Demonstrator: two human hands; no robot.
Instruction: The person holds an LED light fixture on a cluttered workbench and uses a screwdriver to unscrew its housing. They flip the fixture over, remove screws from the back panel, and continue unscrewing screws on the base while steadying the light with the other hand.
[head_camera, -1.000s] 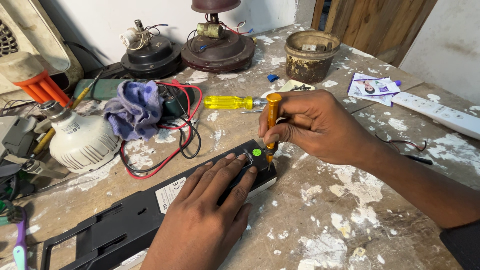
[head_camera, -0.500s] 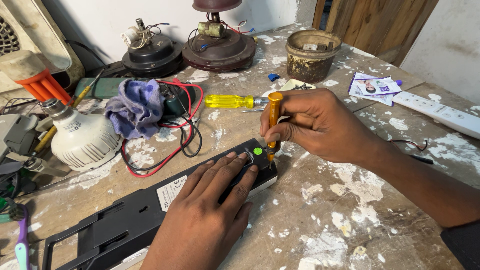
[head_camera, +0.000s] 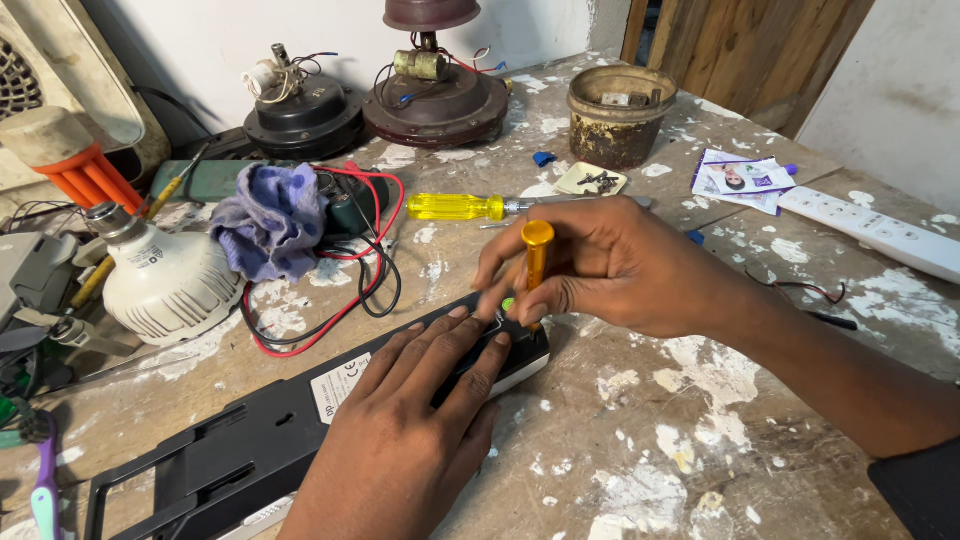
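Observation:
A long black flat device (head_camera: 250, 450) lies diagonally on the paint-spattered workbench (head_camera: 640, 470). My left hand (head_camera: 410, 430) lies flat on it, fingers spread, pressing it down near its right end. My right hand (head_camera: 600, 265) grips a small orange-handled screwdriver (head_camera: 537, 255) held upright, its tip down at the device's right end beside a green spot (head_camera: 508, 303). The tip itself is hidden by my fingers.
A yellow-handled screwdriver (head_camera: 460, 207) lies behind my right hand. A purple cloth (head_camera: 265, 220), red and black wires (head_camera: 360, 260) and a white bulb (head_camera: 165, 275) sit to the left. Two fan motors (head_camera: 430, 95), a rusty tin (head_camera: 620, 115), a small dish of screws (head_camera: 592, 180) and a white power strip (head_camera: 880, 232) stand further back.
My right hand's fingers have shifted slightly around the orange screwdriver, which stays upright at the same spot. My left hand has not moved.

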